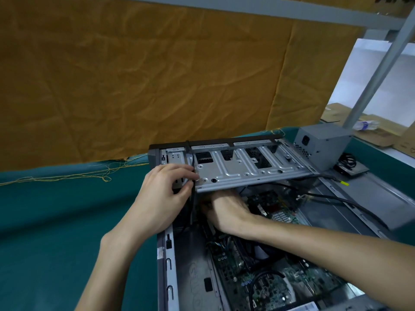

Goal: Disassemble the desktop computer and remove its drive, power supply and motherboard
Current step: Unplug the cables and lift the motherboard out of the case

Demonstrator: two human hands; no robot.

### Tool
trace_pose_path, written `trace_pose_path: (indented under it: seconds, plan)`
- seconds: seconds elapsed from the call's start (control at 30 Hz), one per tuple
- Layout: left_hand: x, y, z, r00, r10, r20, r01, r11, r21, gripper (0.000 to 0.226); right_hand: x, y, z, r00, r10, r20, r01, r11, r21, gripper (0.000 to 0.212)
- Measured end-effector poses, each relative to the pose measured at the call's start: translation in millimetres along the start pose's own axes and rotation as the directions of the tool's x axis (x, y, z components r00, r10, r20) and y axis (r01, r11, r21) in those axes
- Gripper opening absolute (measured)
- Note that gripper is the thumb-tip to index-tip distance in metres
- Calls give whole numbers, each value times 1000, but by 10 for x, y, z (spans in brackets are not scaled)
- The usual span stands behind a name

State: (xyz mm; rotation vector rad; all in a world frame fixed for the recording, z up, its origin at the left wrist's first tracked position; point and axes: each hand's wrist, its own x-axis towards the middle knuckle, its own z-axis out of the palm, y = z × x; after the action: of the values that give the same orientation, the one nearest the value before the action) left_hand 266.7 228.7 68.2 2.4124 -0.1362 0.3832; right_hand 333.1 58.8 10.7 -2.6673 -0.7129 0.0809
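Working inside the opened desktop case (170, 261), lying on its side on the teal-covered desk (56, 221), with the motherboard (276, 286) still bedded in the floor of the shell. Pinching the near-left corner of the swung-up drive cage (242, 169) with the left hand (161, 196), fingers curled round the sheet-metal edge and a black cable (192, 198) running down beside it. Reaching under that cage with the right hand (226, 212), fingertips hidden in shadow, so cannot tell whether that grip is closed on anything. Sitting already out of the case, at the far right of the desk, the grey power supply (321, 142). Judging the cage as stiff, thin stamped steel: light, but sharp at the folded edges and liable to drop on its hinge, so best held by the flat flange rather than the cut-outs. Judging the motherboard as rigid yet fragile, to be lifted by its bare edges, never by the heatsink, sockets or capacitors, and only once every lead is unplugged. Treating the loose black cables (332, 198) as limp and snag-prone.
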Motion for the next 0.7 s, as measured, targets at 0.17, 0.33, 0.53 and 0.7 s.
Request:
trace_pose_path:
  seconds: [0.17, 0.33, 0.53, 0.7]
  plan:
    - [11, 3, 17, 1000, 22, -8, -22, 1000, 12, 22, 131, 51, -140, 999, -42, 19, 45, 978, -202, 41]
    - [-8, 4, -15, 1000, 28, 5, -28, 1000, -5, 23, -85, 90, -356, 966, -143, 215, 180, 969, -169, 40]
    - [-13, 247, -20, 986, 163, 21, -165, 982, 90, 23, -514, 590, -771, 871, 0, 492, 131, 964, -233, 92]
    - [-22, 719, 185, 857, 232, 460, -285, 957, 49, 27, -716, 720, -816, 867, -125, 483, 182, 981, -73, 86]
